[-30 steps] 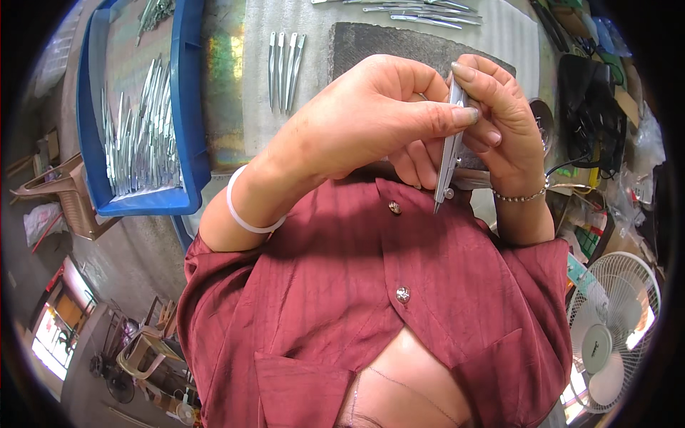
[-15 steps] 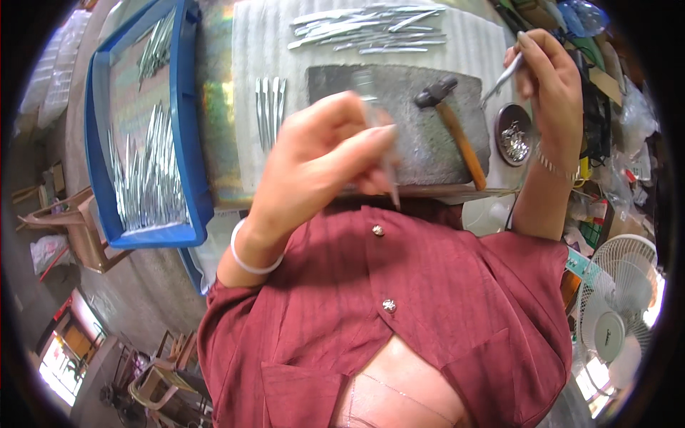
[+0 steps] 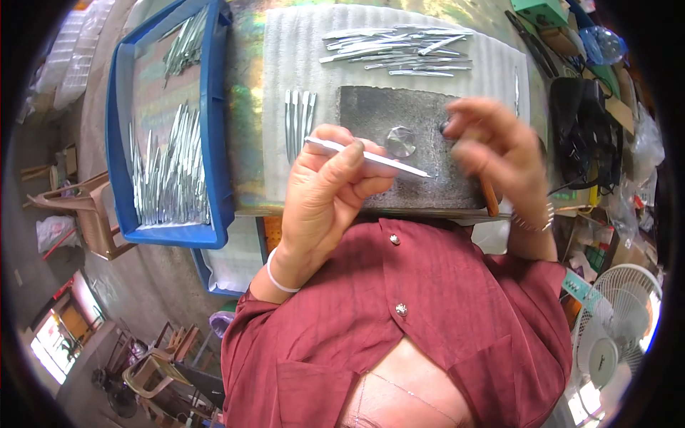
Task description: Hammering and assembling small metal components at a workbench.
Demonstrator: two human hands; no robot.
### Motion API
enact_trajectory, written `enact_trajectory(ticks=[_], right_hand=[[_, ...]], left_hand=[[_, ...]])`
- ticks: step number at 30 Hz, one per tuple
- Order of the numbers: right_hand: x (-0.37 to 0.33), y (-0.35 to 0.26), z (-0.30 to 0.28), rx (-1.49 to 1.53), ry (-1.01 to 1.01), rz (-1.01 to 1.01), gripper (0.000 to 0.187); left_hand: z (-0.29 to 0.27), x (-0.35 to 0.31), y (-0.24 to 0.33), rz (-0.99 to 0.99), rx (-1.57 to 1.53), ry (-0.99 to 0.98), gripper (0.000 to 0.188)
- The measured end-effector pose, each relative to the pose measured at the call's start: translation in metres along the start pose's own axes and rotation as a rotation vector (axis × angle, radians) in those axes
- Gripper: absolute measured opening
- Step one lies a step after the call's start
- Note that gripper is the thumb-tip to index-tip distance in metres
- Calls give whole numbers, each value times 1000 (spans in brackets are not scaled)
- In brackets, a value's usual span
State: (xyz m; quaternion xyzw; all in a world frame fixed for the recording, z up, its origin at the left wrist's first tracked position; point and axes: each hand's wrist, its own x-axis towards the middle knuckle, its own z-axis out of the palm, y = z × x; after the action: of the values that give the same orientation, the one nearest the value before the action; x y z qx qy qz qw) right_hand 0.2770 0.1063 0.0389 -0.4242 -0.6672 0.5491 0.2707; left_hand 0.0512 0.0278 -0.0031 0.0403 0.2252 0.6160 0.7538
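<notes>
Pinched in my left hand (image 3: 325, 178) is a slim silver metal strip (image 3: 385, 161) with a narrow tip, slanting over the dark grey slab (image 3: 371, 103). My right hand (image 3: 503, 153), smeared by motion, is over the slab's right side with thumb and fingers apart. It covers most of the hammer, whose wooden handle (image 3: 489, 196) shows below. A round, clear or shiny disc (image 3: 401, 141) lies on the slab. Several similar strips (image 3: 300, 118) stand in a row left of the slab, and a pile of them (image 3: 396, 50) lies beyond it. A single strip (image 3: 516, 89) rests at the right.
A blue tray (image 3: 217, 128) holding many metal strips stands at the left. White foam sheet (image 3: 285, 64) lies under the slab. A black bag-like thing (image 3: 581, 135), a plastic bottle (image 3: 603, 44) and a white fan (image 3: 614, 314) are at the right.
My right hand has let go of its strip, which now lies on the foam, and moved left over the hammer. The strip in my left hand has swung from steep to nearly level.
</notes>
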Motion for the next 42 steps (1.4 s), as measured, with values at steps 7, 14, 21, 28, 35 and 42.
enact_trajectory(ticks=[7, 14, 21, 28, 35, 42], right_hand=[[-7, 11, 54, 622, -112, -45, 24], [-4, 1, 67, 646, -153, 171, 7], [5, -2, 72, 663, -176, 302, 8], [9, -10, 74, 678, -177, 333, 11], [14, -10, 75, 694, -203, 364, 12], [18, -7, 76, 669, -205, 393, 14]], left_hand=[[-8, 2, -8, -186, -15, -68, 6], [-4, -24, 3, -122, 723, -161, 16], [-5, -29, 8, -227, 630, -132, 8], [-1, -25, 13, -269, 574, -193, 9], [-2, -21, 18, -315, 503, -234, 12], [1, -18, 23, -354, 496, -195, 12]])
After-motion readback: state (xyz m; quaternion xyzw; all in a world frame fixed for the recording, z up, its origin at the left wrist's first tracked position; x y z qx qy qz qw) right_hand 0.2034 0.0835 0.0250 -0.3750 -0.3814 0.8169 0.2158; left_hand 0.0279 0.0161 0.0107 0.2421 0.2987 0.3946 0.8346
